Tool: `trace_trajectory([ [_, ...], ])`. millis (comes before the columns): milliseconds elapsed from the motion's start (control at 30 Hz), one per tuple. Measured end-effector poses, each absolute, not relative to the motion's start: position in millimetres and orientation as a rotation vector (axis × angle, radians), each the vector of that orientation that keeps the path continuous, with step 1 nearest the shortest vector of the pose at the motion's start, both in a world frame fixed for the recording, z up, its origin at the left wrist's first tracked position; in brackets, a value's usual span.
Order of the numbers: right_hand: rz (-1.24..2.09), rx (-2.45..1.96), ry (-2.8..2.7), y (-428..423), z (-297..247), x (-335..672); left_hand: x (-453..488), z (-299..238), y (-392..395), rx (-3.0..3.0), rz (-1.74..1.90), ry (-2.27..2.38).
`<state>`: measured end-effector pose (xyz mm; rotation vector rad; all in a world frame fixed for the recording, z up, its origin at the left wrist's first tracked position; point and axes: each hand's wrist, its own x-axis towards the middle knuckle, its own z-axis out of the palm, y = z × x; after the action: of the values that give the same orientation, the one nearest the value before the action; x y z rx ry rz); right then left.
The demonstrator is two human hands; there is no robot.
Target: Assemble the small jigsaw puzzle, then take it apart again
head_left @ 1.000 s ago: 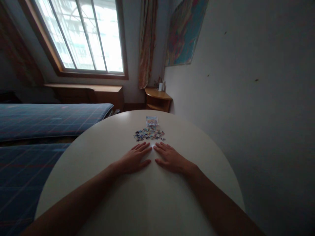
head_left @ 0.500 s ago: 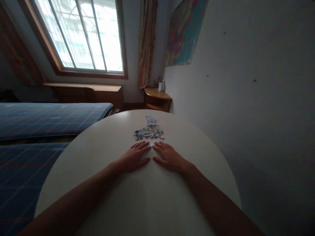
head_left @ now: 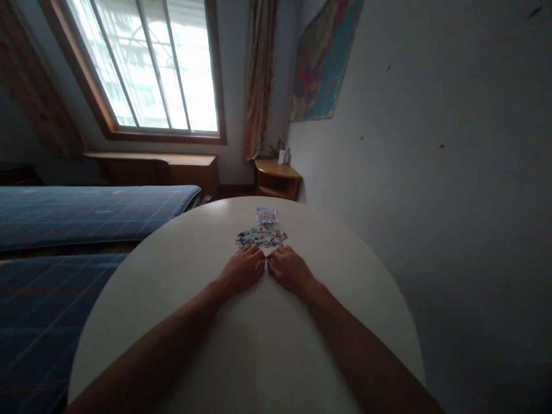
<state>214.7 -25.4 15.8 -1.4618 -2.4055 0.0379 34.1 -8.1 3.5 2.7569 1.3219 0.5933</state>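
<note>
A loose heap of small jigsaw puzzle pieces [head_left: 261,234] lies on a round white table [head_left: 345,270]. Just behind the heap is a small picture card or packet [head_left: 266,215]. My left hand [head_left: 244,267] is closed at the heap's near edge, its fingers curled together. Close beside it, my right hand [head_left: 290,267] is likewise curled closed, the fingertips of both nearly meeting. What the fingers hold, if anything, is too small and too hidden to make out.
Beds with blue plaid mattresses [head_left: 95,215] stand to the left of the table. A wooden corner shelf [head_left: 278,168] and a desk [head_left: 185,164] are beyond it, below the window [head_left: 150,75]. A bare wall [head_left: 431,230] runs along the right.
My fingers, spread flat on the table before, have curled inward. Both hands have moved slightly forward to the near edge of the puzzle heap. The view has tipped up a little.
</note>
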Motion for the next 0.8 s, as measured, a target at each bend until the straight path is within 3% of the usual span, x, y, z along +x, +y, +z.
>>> trace_trajectory([
  [367,0.286,-1.432,-2.241,-24,12,253,-4,3,14,2.466,0.74,1.895],
  [800,0.327,-1.419,-2.252,-26,16,257,-2,10,7,2.516,0.556,1.872],
])
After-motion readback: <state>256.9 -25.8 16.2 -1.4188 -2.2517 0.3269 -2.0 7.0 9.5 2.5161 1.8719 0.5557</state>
